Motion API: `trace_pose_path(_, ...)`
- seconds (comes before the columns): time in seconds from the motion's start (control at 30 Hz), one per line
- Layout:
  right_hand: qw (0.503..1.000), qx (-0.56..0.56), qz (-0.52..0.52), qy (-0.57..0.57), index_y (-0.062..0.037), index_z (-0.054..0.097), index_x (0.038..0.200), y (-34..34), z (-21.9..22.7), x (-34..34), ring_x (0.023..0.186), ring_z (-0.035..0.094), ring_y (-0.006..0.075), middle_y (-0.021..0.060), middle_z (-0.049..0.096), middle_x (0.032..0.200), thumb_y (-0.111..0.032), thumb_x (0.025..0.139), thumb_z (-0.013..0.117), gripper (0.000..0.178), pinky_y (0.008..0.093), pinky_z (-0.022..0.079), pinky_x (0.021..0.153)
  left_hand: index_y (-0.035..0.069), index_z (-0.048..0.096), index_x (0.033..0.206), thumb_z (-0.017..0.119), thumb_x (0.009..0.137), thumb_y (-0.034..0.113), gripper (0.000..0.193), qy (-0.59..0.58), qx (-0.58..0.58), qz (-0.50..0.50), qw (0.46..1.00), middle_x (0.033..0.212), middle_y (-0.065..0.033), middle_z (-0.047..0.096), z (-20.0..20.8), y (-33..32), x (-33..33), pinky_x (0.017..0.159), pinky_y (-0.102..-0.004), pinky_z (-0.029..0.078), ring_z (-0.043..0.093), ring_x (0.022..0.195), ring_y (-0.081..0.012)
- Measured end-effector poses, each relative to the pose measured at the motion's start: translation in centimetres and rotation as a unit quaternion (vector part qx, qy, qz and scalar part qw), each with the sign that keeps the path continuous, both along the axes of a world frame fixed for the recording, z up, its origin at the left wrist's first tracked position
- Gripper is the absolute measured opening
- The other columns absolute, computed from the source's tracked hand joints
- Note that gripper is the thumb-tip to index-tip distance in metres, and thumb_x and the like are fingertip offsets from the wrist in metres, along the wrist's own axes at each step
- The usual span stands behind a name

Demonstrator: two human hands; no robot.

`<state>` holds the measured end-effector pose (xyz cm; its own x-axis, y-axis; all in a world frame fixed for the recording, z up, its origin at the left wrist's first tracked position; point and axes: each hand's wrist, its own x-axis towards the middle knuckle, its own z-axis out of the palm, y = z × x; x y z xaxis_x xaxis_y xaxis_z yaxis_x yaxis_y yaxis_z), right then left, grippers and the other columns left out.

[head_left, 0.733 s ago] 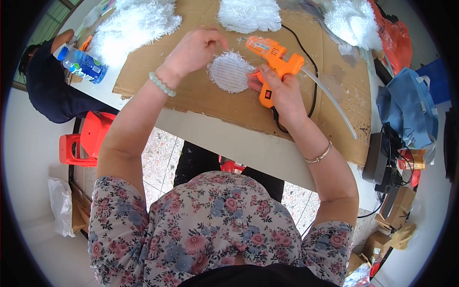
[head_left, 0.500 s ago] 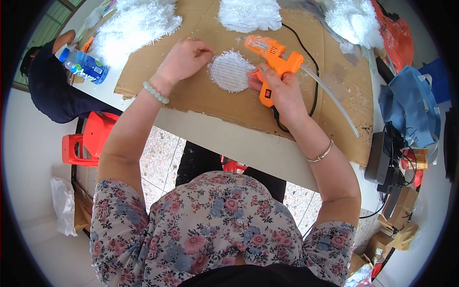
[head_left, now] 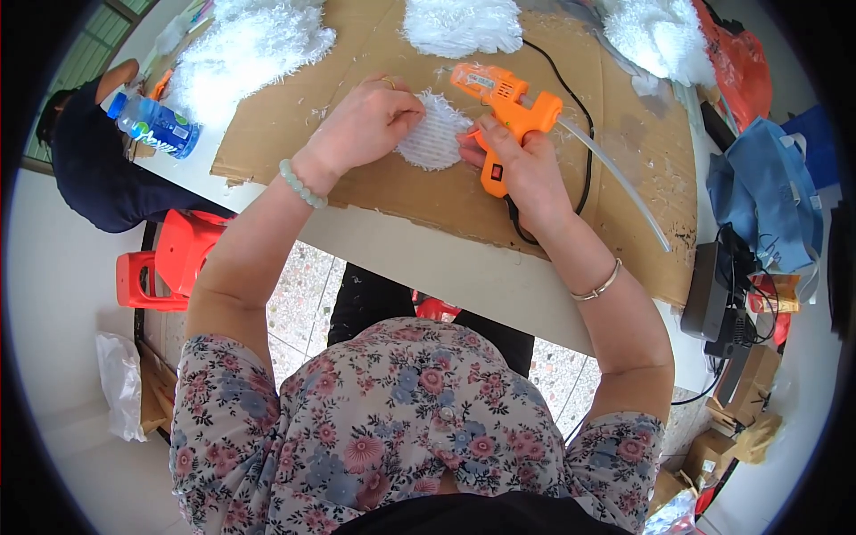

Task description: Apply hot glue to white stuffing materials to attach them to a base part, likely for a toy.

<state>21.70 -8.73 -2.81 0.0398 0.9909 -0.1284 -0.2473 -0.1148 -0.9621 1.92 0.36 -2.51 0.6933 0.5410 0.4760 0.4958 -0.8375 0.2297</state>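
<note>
Orange labelled hot-glue gun (head_left: 517, 109) gripped in right hand (head_left: 533, 174), upper centre; left hand (head_left: 364, 127), grip unclear, shifted over fleecy disc (head_left: 435, 145).

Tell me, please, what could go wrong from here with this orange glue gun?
The left hand is close to the nozzle of the orange glue gun; if it is hot, fingers might get burned.

The black cord loops beside the right hand, so it could snag and jerk the gun.

Any dripping glue could mark the cardboard.
</note>
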Motion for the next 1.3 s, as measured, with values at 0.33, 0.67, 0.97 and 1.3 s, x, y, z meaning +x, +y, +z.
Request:
trace_pose_path(0.33,1.000,0.002,-0.004,-0.001,0.0032,0.054,0.111,0.0,0.1,-0.1,0.091,0.063,0.0202,0.0138,0.063,0.101,-0.021,0.095,0.051,0.030,0.0307,0.053,0.084,0.006,0.068,0.088,0.062,0.082,0.009,0.009,-0.081,-0.108,0.075,0.988,0.081,-0.0100,0.064,-0.9,0.8,-0.9,0.065,-0.0337,0.048,0.060,0.071,-0.0260)
trace_pose_path(0.67,0.991,0.131,-0.007,0.022,0.0024,0.054,0.105,-0.8,0.8,-0.2,0.093,0.063,0.0227,0.0114,0.060,0.099,-0.018,0.095,0.049,0.024,0.0356,0.054,0.082,0.006,0.069,0.088,0.063,0.082,0.012,0.011,-0.165,-0.227,0.065,0.958,0.082,-0.0097,0.065,-0.9,2.5,-1.4,0.069,-0.0336,0.049,0.060,0.072,-0.0281)
trace_pose_path(0.97,0.990,0.093,0.035,-0.103,-0.0004,0.056,0.104,-3.4,3.9,1.4,0.091,0.063,0.0195,0.0082,0.061,0.097,-0.022,0.094,0.051,0.024,0.0309,0.051,0.075,0.009,0.070,0.090,0.055,0.083,0.004,0.017,-0.061,-0.197,-0.004,0.979,0.090,-0.0088,0.063,1.8,2.3,-0.6,0.079,-0.0352,0.047,0.058,0.088,-0.0263)
trace_pose_path(1.3,0.949,-0.004,0.150,-0.277,-0.0016,0.056,0.108,-4.9,3.5,1.5,0.086,0.056,0.0085,0.0014,0.061,0.092,-0.017,0.090,0.060,0.023,0.0246,0.046,0.076,0.017,0.071,0.091,0.052,0.085,0.007,0.022,-0.044,-0.122,0.002,0.992,0.096,-0.0046,0.063,0.7,1.5,-0.7,0.092,-0.0386,0.042,0.053,0.101,-0.0286)
